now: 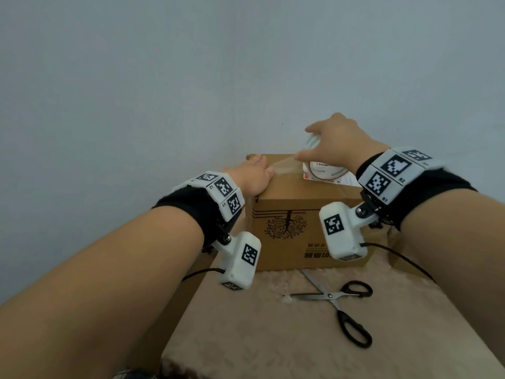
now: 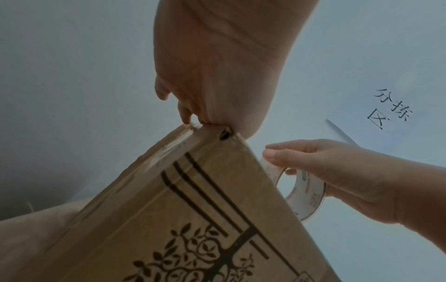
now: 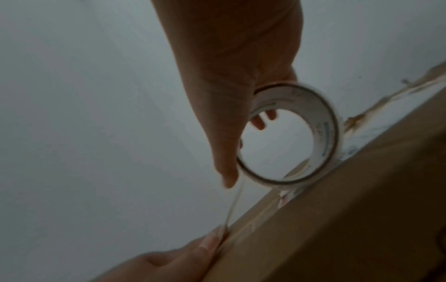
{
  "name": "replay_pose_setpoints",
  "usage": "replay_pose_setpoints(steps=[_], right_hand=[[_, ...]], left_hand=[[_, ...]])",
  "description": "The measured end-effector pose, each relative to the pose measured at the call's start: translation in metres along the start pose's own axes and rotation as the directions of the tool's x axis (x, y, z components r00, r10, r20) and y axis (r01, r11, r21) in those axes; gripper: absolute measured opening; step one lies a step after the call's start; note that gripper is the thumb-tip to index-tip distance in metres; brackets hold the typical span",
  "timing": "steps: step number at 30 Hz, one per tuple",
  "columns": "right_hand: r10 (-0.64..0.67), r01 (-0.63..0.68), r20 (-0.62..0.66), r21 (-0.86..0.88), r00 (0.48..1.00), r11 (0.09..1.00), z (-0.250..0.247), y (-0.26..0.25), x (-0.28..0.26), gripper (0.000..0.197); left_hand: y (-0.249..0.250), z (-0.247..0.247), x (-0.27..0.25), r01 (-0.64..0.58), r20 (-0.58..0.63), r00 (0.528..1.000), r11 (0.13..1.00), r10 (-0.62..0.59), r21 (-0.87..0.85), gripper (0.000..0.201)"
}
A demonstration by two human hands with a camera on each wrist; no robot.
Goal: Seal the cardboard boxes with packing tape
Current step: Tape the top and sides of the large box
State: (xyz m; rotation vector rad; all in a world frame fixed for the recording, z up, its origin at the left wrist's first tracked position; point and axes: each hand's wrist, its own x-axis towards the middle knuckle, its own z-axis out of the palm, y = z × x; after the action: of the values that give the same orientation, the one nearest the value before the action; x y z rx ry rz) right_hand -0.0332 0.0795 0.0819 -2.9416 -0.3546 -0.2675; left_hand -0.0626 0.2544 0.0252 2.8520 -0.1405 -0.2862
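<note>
A brown cardboard box (image 1: pixel 295 214) with a tree print stands on a beige cloth, close to the wall. My left hand (image 1: pixel 254 176) lies on the box's top left corner, and its thumb (image 3: pixel 212 242) presses the tape's end against the cardboard. My right hand (image 1: pixel 338 143) grips a roll of clear packing tape (image 1: pixel 322 168) just above the box top, fingers through the core (image 3: pixel 323 133). A clear tape strip (image 1: pixel 284 166) stretches tight from the roll to the left thumb. The underside of the left palm (image 2: pixel 217 76) rests on the box corner (image 2: pixel 193 209).
Black-handled scissors (image 1: pixel 344 305) lie open on the beige cloth (image 1: pixel 259 337) in front of the box. A white label (image 1: pixel 349 182) is stuck on the box top. More cardboard (image 1: pixel 404 255) shows at the right. A sheet with handwriting (image 2: pixel 391 108) hangs on the wall.
</note>
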Motion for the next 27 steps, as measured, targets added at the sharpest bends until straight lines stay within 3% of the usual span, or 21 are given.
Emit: replay_pose_setpoints(steps=[2, 5, 8, 10, 12, 14, 18, 25, 27], right_hand=[[-0.026, 0.029, -0.019, 0.2, 0.999, 0.979, 0.0, 0.007, -0.005, 0.071], [0.046, -0.05, 0.022, 0.572, 0.999, 0.819, 0.003, 0.028, -0.016, 0.065], [0.065, -0.083, 0.053, 0.701, 0.997, 0.708, 0.011, 0.04, -0.024, 0.067], [0.051, -0.046, 0.011, 0.657, 0.999, 0.753, 0.014, 0.043, -0.022, 0.066], [0.061, -0.058, 0.01, 0.485, 0.998, 0.872, 0.019, 0.049, -0.018, 0.057], [0.125, -0.126, 0.023, 0.286, 0.992, 0.95, 0.025, 0.058, -0.015, 0.047], [0.217, -0.244, 0.128, 0.257, 0.968, 0.935, 0.029, 0.065, -0.019, 0.053], [0.258, -0.267, 0.105, 0.08, 0.96, 0.96, 0.022, 0.04, -0.018, 0.064], [0.252, -0.253, 0.02, 0.115, 0.968, 0.961, 0.022, 0.038, -0.018, 0.062]], left_hand=[[-0.002, 0.0, 0.0, 0.014, -0.013, 1.0, 0.998, -0.013, 0.066, 0.058], [-0.002, -0.003, -0.003, 0.012, -0.098, 0.995, 0.982, 0.007, 0.191, 0.059], [0.019, -0.008, -0.016, -0.054, -0.22, 0.968, 0.952, 0.124, 0.301, 0.046], [0.034, -0.002, -0.023, -0.114, -0.138, 0.977, 0.945, 0.163, 0.306, 0.057], [0.039, 0.005, -0.025, -0.093, -0.025, 0.994, 0.94, 0.107, 0.327, 0.102], [0.034, 0.007, -0.02, -0.077, 0.018, 0.997, 0.931, 0.076, 0.356, 0.128], [0.024, 0.006, -0.009, -0.105, 0.014, 0.994, 0.924, 0.107, 0.369, 0.123], [0.005, -0.015, 0.001, -0.067, 0.047, 0.997, 0.923, 0.053, 0.379, 0.133], [0.006, -0.012, 0.004, -0.085, 0.049, 0.996, 0.922, 0.071, 0.378, 0.132]])
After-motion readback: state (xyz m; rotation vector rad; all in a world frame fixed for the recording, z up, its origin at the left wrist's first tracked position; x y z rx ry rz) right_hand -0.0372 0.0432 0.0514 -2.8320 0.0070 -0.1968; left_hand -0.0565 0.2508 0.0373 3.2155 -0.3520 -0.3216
